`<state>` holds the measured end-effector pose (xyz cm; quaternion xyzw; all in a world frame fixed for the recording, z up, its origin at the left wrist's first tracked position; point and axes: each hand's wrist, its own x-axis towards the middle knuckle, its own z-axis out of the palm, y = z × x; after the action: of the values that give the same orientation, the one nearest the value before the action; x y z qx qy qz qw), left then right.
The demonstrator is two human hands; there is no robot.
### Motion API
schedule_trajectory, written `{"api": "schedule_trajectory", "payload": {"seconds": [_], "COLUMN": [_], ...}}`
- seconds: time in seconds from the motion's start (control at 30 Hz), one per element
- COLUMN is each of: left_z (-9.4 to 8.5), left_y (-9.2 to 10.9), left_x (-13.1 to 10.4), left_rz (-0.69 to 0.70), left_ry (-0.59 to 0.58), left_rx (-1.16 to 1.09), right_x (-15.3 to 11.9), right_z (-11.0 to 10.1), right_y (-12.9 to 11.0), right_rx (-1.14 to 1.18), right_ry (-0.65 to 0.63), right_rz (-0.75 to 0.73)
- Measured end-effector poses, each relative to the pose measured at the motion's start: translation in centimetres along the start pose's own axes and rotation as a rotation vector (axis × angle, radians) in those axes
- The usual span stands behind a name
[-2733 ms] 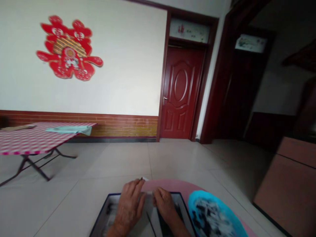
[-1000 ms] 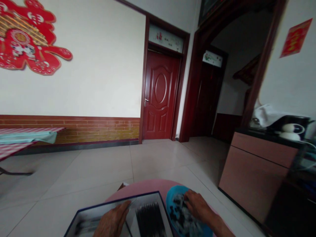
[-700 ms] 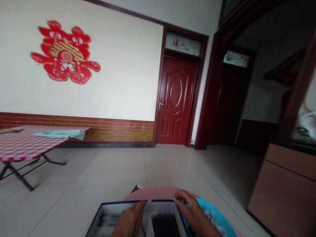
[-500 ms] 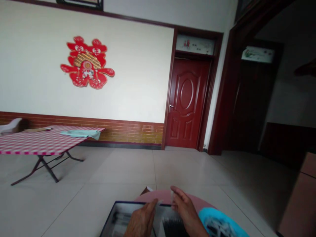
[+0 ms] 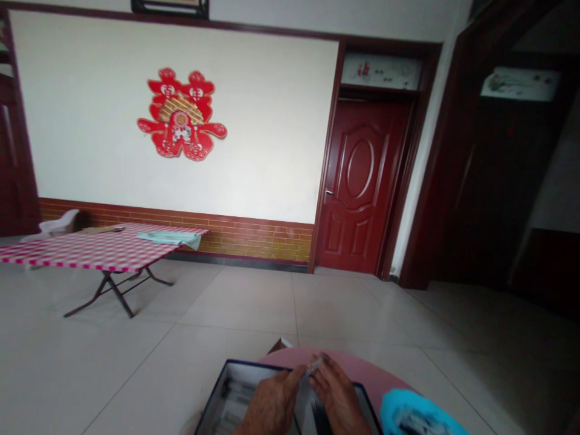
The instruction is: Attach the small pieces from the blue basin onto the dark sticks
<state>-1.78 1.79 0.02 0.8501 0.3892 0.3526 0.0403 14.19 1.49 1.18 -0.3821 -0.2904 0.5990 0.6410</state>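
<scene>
Both hands meet above the far edge of the tray (image 5: pixel 254 365), with a small pale piece (image 5: pixel 315 365) between their fingertips. The right hand (image 5: pixel 338 393) pinches this piece in narrowly bent fingers. The left hand (image 5: pixel 272 402) brings its fingertips right up to it from the other side of the tray; I cannot tell whether they grip it too, as the spot is small and blurred. Inside the tray, slim pale items (image 5: pixel 238 393) lie towards its left side, and black strands (image 5: pixel 318 414) show partly under the right hand. The tray sits on a pink table (image 5: pixel 376 374). Just right of the tray is a blue bowl (image 5: pixel 405 397) holding pale and dark pieces (image 5: pixel 419 420).
</scene>
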Motion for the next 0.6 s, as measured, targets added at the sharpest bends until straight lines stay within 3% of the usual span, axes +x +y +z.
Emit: {"api": "schedule_trajectory", "payload": {"seconds": [0.2,0.37,0.47,0.6], "left_z": [-0.3,-0.2,-0.1,-0.4], "left_y": [0.3,0.8,0.8,1.0], "left_x": [-0.1,0.1,0.8,1.3], "left_rz": [-0.032,-0.127,-0.274,-0.597], "left_ry": [-0.014,0.015,-0.05,-0.218], "left_rx": [-0.107,-0.252,-0.549,-0.892], "right_x": [-0.2,-0.8,-1.1,-1.3], "right_z": [0.2,0.5,0.7,0.9], "right_y": [0.9,0.2,-0.6,-1.4], "right_rx": [-0.082,-0.157,-0.184,-0.224], "right_ry": [0.012,-0.032,-0.087,-0.122], "right_rz": [0.009,-0.042,-0.045,-0.039]}}
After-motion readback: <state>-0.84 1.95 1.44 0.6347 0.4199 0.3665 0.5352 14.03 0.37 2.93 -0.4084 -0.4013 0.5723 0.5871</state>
